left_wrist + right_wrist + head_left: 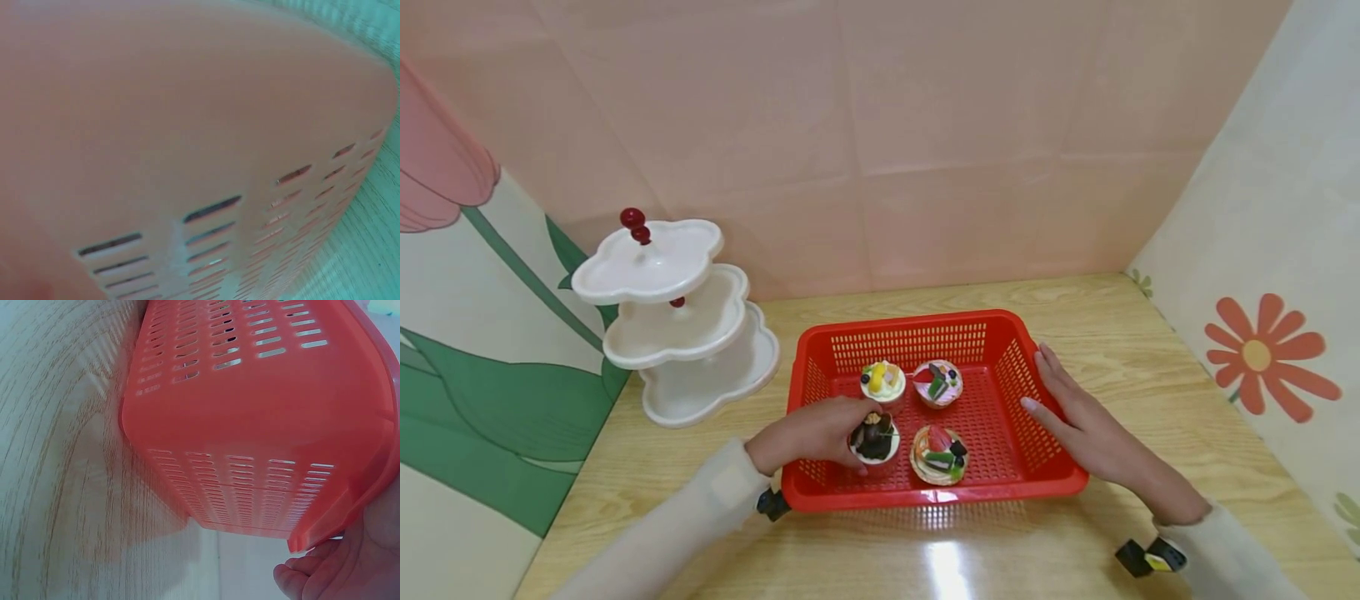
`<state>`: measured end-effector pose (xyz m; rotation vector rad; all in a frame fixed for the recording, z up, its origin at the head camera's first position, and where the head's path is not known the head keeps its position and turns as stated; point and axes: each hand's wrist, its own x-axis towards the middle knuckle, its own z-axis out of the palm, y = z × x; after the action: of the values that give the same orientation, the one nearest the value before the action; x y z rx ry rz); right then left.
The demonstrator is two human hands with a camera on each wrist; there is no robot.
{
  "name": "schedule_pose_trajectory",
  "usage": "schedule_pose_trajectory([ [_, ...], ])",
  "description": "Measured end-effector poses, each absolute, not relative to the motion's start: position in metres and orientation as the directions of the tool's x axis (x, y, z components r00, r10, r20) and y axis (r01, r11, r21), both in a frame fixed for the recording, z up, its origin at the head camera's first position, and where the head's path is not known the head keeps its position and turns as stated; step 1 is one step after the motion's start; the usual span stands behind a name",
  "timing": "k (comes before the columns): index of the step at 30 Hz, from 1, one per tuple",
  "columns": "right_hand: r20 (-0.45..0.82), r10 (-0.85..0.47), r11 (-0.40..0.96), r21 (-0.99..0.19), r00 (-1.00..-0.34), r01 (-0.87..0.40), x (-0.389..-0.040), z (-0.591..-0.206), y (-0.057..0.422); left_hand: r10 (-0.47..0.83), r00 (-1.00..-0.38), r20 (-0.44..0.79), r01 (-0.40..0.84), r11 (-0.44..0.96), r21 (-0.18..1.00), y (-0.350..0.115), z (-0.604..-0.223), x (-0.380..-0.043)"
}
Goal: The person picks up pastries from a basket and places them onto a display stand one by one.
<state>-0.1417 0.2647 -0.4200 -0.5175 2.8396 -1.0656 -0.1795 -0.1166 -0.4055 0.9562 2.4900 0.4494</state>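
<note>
A red plastic basket (936, 497) with slotted walls stands on the table and holds several cupcakes. Reaching over its left side, my left hand (823, 429) has thumb and fingers round a chocolate-topped cupcake (874, 437). Behind that one sits a cupcake with yellow fruit (883, 382); a pink-creamed cupcake (937, 383) and a strawberry-topped cupcake (939, 456) lie to the right. My right hand (1086, 429) grips the basket's right rim, thumb over the inner side and fingers outside. The left wrist view is filled by the basket wall (187, 125), with the left hand's grip hidden there.
A white three-tier stand (658, 267) with a red knob is at the back left of the wooden table (1150, 358). A pink wall covering (940, 150) rises behind, and flower-printed panels (1195, 250) flank both sides.
</note>
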Motion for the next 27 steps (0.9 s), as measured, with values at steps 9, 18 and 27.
schedule_pose_trajectory([
  [9,0.063,-0.332,0.707,-0.644,-0.941,-0.292,-0.1421,-0.4196,0.2647,0.674,-0.692,-0.259,0.551,0.724,0.415,-0.115,-0.4073,-0.1783],
  [18,0.069,-0.333,0.7,-0.65,-0.94,-0.296,-0.1428,-0.4216,0.2658,0.658,-0.717,-0.229,0.512,0.721,0.466,-0.1161,-0.4068,-0.1778],
  [27,0.072,-0.328,0.674,-0.681,-0.942,-0.286,-0.1427,-0.4258,0.2664,0.671,-0.724,-0.161,0.493,0.666,0.56,-0.1199,-0.4079,-0.1807],
])
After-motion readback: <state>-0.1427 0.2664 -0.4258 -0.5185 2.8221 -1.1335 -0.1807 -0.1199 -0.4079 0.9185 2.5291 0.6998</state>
